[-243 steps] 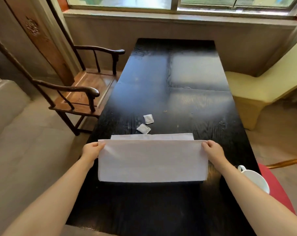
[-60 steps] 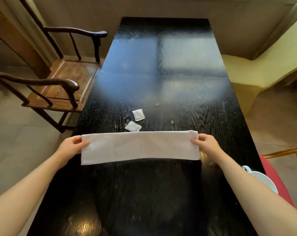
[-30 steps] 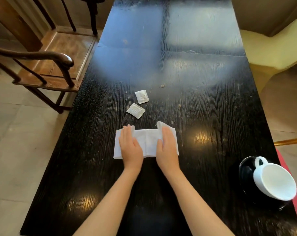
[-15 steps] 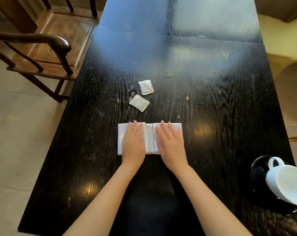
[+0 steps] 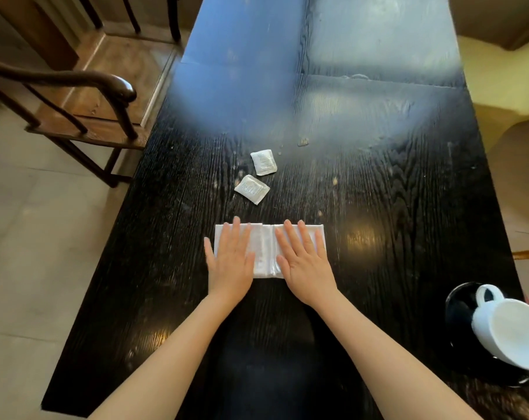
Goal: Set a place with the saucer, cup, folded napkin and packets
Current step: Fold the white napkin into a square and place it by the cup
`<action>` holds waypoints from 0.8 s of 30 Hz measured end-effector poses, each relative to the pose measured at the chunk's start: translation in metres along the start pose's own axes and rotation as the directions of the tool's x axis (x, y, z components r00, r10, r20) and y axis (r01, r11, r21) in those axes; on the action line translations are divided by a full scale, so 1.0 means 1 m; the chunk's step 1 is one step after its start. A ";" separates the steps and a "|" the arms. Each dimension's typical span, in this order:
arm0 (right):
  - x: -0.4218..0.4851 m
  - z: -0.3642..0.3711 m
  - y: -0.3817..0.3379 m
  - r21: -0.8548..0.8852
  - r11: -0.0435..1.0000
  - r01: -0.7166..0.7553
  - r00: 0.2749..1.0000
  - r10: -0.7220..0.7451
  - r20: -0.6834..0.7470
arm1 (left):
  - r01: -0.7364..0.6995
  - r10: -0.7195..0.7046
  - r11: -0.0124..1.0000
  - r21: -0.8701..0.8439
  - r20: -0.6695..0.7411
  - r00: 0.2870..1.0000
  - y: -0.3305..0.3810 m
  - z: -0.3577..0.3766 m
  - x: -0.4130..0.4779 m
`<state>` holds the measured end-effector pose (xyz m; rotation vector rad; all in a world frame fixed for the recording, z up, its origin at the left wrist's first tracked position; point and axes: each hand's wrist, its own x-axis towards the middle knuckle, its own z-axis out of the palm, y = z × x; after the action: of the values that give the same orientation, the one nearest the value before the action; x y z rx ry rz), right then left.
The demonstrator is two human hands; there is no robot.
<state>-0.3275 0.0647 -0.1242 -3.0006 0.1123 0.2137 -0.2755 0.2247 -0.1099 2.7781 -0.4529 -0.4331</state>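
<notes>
A white napkin (image 5: 264,251), folded into a small rectangle, lies on the black wooden table (image 5: 409,207). My left hand (image 5: 230,262) presses flat on its left half and my right hand (image 5: 305,262) on its right half, fingers spread. Two small white packets lie just beyond it, one (image 5: 252,189) nearer and one (image 5: 264,162) farther. At the right near corner a white cup (image 5: 512,331) rests tilted on a black saucer (image 5: 459,307).
A wooden armchair (image 5: 84,95) stands close along the table's left side. A yellow-green seat (image 5: 512,74) is at the right. A red seat edge shows beside the cup. Window glare covers the far tabletop.
The long napkin strip was folded inward into a short rectangle. Both hands now lie flatter and slightly farther apart on it. The view has tilted down, showing more of the cup.
</notes>
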 end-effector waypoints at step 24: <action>-0.026 -0.016 -0.011 0.225 0.971 -0.081 0.991 0.055 0.118 | 0.047 -0.075 0.961 -0.273 -0.095 0.993 0.019 -0.080 -0.009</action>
<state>-0.3504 0.0753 -0.1037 -2.7505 0.2135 0.3494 -0.2620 0.2292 -0.0287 2.5393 -0.2620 -0.3334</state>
